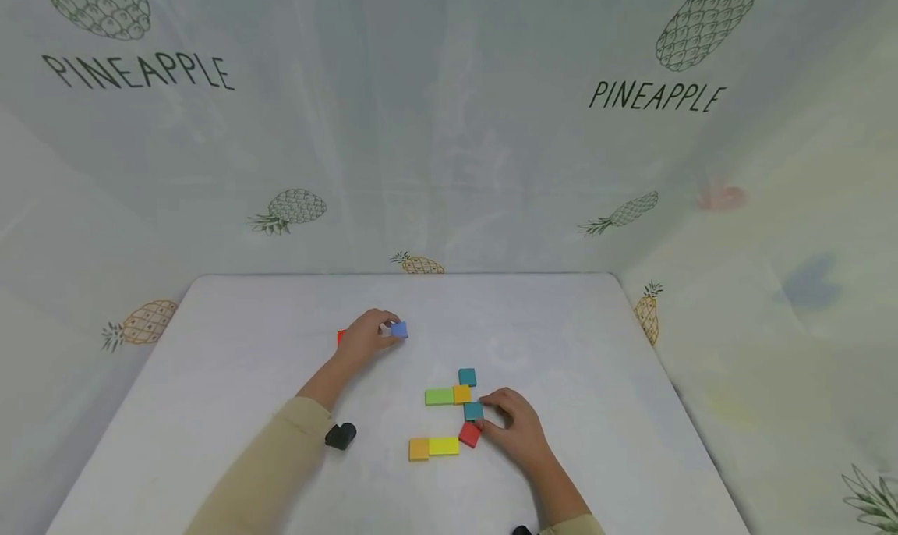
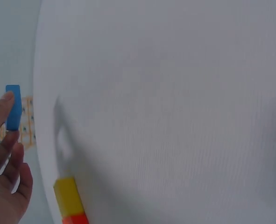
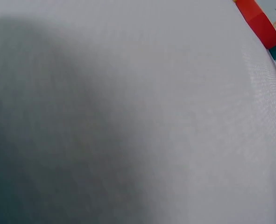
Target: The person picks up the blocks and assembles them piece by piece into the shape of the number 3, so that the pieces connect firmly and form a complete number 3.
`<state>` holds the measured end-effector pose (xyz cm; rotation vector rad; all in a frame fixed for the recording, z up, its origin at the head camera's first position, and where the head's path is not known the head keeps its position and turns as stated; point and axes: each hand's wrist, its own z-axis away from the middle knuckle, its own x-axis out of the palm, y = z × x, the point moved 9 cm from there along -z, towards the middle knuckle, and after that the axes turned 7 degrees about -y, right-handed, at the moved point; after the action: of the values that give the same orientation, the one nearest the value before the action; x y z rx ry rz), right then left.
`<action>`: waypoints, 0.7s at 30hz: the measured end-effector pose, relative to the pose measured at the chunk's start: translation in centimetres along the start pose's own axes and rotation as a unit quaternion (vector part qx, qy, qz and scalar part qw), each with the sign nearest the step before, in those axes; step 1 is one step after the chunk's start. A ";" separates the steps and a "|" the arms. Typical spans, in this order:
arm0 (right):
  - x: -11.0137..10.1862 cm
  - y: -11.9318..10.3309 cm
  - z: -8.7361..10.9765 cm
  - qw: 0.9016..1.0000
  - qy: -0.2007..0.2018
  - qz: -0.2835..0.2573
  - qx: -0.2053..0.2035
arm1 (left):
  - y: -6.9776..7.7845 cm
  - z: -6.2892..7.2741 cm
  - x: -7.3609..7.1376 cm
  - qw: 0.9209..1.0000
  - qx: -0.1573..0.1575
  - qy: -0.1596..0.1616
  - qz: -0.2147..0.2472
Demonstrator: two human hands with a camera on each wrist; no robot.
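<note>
My left hand (image 1: 362,338) is at the far left of the table, pinching a small blue block (image 1: 399,330) between thumb and fingers. The left wrist view shows that blue block (image 2: 14,107) held above the surface. Further right and nearer, my right hand (image 1: 521,426) has its thumb and index finger at opposite sides of a teal block (image 1: 473,412). Just below it a red block (image 1: 470,434) lies turned at an angle. Behind the held teal block are an orange-yellow block (image 1: 461,395), a light green block (image 1: 439,397) and another teal block (image 1: 467,377).
An orange block (image 1: 418,450) and a yellow block (image 1: 444,446) lie end to end at the front. Another red block (image 1: 341,338) shows partly behind my left hand; in the left wrist view a yellow block (image 2: 68,197) adjoins it. A pineapple-print cloth (image 1: 449,129) hangs behind the white table (image 1: 596,324).
</note>
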<state>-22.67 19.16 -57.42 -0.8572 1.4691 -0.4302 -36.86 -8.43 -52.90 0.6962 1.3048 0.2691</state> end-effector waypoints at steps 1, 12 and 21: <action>-0.1 -0.1 0.0 1.000 0.000 -0.003 -0.003 | 0.5 0.0 0.4 1.000 0.000 -0.001 -0.004; 0.0 0.0 -0.2 1.000 -0.001 0.007 -0.011 | 4.3 0.5 4.5 1.000 -0.010 -0.023 -0.006; 0.1 0.2 0.0 1.000 -0.008 0.010 -0.006 | 6.6 0.5 6.8 0.999 -0.015 -0.033 0.023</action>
<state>-22.71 19.23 -57.67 -0.8533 1.4657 -0.3977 -33.33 0.22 -54.20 0.7041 1.2208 0.2995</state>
